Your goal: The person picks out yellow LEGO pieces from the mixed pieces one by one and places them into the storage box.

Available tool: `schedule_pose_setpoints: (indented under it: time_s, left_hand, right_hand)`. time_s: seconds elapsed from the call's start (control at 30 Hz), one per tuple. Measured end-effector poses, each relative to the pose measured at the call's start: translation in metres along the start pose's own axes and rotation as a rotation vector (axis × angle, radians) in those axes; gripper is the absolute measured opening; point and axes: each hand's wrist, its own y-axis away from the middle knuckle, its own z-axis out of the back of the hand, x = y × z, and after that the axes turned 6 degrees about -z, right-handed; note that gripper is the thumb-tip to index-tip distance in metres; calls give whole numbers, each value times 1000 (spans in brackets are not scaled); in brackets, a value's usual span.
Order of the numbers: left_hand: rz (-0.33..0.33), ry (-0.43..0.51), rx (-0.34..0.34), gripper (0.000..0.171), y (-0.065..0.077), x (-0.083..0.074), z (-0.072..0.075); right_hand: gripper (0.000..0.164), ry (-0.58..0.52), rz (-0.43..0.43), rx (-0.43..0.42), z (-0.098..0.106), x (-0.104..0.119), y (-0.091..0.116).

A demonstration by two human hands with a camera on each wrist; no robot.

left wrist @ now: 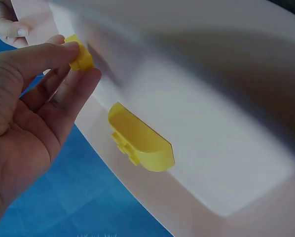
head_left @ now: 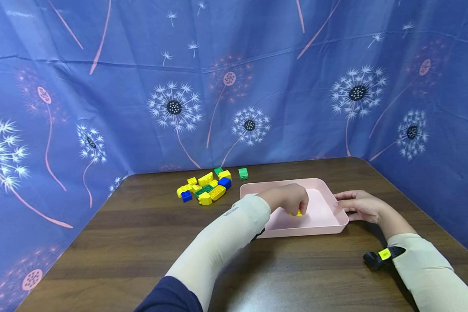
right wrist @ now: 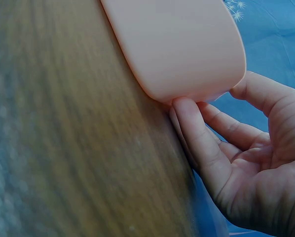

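My left hand reaches into the pink tray. Between thumb and fingers it pinches a small yellow toy brick, close to the tray floor. A longer yellow brick with rounded ends lies inside the tray near its wall, studs towards that wall; in the head view my left hand and forearm hide it. At the tray's right end, my right hand holds the wall, one fingertip over the rim. In the right wrist view, other fingers touch the outside of the tray low down, near the tabletop.
A loose pile of yellow, blue and green toy bricks lies left of the tray on the brown wooden table. One green brick sits apart behind the tray's left corner. A blue dandelion-print curtain hangs behind the table.
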Motion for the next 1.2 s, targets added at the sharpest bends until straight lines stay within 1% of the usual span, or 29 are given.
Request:
schedule_pose_setpoints:
  time_s: [0.13,0.23,0.37,0.53,0.67,0.77,0.87,0.93,1.0,1.1,1.2]
  left_hand:
    - [55,31,22,18,-1,0,-4]
    - [68,38,30,19,-2,0,-8]
    - [75,48,23,18,-1,-1,-11]
    - [100,66,24,19,0,-1,-10]
    - [85,58,16,19,3,-2,-5]
    - [45,46,-4,20,5,0,0]
    - [37,70,-40,21,11,2,6]
    - [37,78,-65,22,16,3,10]
    - [45,82,-84,23,23,4,15]
    - [38,75,-102,24,35,5,21]
    - [34,68,-122,24,47,7,24]
  right_hand:
    - [65,10,-12,-12,-1,0,-1]
    - [65,4,-17,-10,-1,-1,-1]
    - [63,1,-18,9,-1,-2,-1]
    - [64,9,-10,12,-1,-1,-2]
    - [63,9,-7,10,-1,2,-1]
    - [58,0,-6,21,1,0,0]
    - [53,-9,0,33,2,-1,0]
    - [53,-10,4,34,0,0,1]
    - [55,-7,6,33,-1,2,2]
    - [58,0,8,34,-2,3,2]
    - [57,0,1,28,-2,2,1]
